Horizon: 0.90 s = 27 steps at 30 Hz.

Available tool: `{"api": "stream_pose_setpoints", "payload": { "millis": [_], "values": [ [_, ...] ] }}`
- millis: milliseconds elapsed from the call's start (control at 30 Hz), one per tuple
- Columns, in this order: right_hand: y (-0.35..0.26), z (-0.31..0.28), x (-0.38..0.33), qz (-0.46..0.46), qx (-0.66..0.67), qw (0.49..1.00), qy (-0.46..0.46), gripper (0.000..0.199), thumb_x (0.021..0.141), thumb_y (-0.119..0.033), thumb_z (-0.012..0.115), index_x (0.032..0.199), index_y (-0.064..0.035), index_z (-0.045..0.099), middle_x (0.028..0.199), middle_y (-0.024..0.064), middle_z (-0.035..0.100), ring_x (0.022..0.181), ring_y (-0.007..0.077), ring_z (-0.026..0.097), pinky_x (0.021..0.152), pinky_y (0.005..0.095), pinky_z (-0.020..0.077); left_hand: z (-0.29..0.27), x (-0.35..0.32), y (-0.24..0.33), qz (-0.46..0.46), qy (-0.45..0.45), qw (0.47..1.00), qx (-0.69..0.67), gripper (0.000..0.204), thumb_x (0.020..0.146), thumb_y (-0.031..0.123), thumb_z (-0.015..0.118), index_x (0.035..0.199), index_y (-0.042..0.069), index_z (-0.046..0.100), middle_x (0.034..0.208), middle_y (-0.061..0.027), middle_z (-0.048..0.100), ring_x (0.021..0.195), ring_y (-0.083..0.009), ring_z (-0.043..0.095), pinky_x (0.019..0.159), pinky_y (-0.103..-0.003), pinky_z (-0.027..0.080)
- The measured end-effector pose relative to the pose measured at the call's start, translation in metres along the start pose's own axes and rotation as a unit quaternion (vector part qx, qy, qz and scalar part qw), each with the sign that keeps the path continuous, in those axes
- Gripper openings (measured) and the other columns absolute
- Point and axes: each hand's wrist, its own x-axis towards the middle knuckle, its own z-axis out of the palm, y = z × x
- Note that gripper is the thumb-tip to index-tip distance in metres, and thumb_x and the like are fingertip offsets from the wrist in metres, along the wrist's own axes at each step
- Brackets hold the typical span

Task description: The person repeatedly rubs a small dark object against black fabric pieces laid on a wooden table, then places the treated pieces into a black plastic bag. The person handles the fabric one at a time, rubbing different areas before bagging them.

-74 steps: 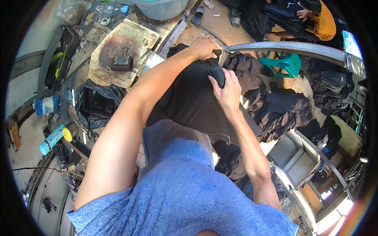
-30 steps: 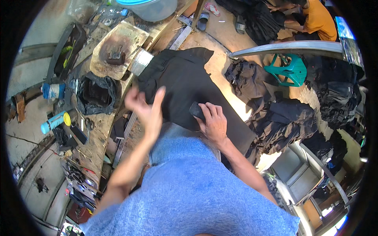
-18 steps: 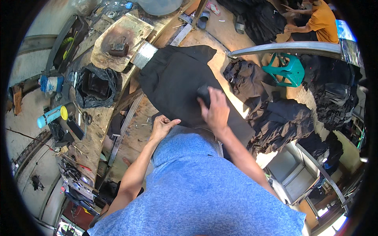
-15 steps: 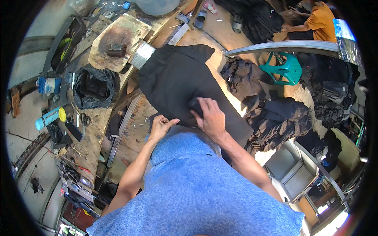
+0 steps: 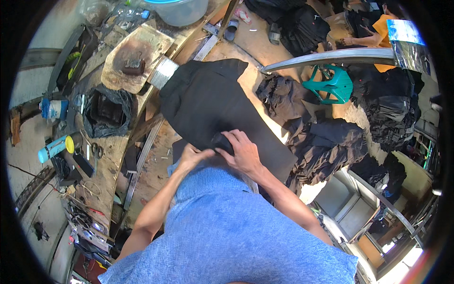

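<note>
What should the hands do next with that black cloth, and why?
Probably smooth the near edge flat. Both the left hand and right hand pinch a bunched bit at the near end of the black cloth, while the rest lies spread on the table.

Left of garment (image 5: 213,102): bare wooden bench (image 5: 158,161) — open
Right edge: heaped black clothes (image 5: 326,146) — crowding
Far end: iron (image 5: 134,65), plastic tub (image 5: 182,9) blocking
</note>
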Motion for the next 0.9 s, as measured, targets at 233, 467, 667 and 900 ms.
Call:
{"api": "stream_pose_setpoints", "payload": {
  "millis": [233, 467, 667, 900],
  "values": [
    [0.059, -0.035, 0.069, 0.04, -0.123, 0.976, 0.176, 0.051, 0.095, -0.027, 0.085, 0.135, -0.0017, 0.068, 0.122, 0.0178, 0.069, 0.109, 0.0384, 0.068, 0.09, 0.0487, 0.0587, 0.023, -0.005, -0.009, 0.042, -0.052, 0.994, 0.086, 0.052, 0.086, 0.025, 0.1, 0.124, -0.002, 0.078, 0.123, -0.0151, 0.081, 0.112, -0.0248, 0.075, 0.097, -0.04, 0.059],
    [0.023, -0.044, -0.007, 0.035, -0.085, 0.988, -0.122, 0.058, 0.089, -0.026, 0.089, 0.139, -0.005, 0.067, 0.124, 0.0137, 0.07, 0.109, 0.0358, 0.069, 0.092, 0.0464, 0.0615, 0.021, -0.004, -0.015, 0.123, -0.038, 0.982, 0.137, 0.056, 0.086, 0.028, 0.099, 0.127, -0.003, 0.076, 0.127, -0.0168, 0.08, 0.119, -0.0316, 0.074, 0.106, -0.043, 0.056],
    [0.047, -0.055, 0.054, -0.02, -0.105, 0.992, 0.072, 0.053, 0.095, -0.03, 0.085, 0.137, -0.0042, 0.067, 0.122, 0.0153, 0.069, 0.109, 0.0373, 0.068, 0.089, 0.0487, 0.0612, 0.019, -0.003, -0.017, 0.118, -0.019, 0.969, 0.215, 0.061, 0.086, 0.028, 0.1, 0.13, -0.004, 0.074, 0.128, -0.0158, 0.079, 0.122, -0.0293, 0.072, 0.109, -0.041, 0.055],
    [0.031, -0.063, 0.003, -0.006, -0.086, 0.98, -0.177, 0.057, 0.088, -0.025, 0.09, 0.138, -0.0078, 0.068, 0.127, 0.0113, 0.067, 0.114, 0.0346, 0.066, 0.094, 0.0465, 0.0606, 0.037, 0.0, -0.031, -0.04, -0.119, 0.989, 0.081, 0.052, 0.084, 0.02, 0.101, 0.125, -0.003, 0.078, 0.121, -0.0069, 0.08, 0.114, -0.0193, 0.072, 0.102, -0.039, 0.058]
  ]
}}
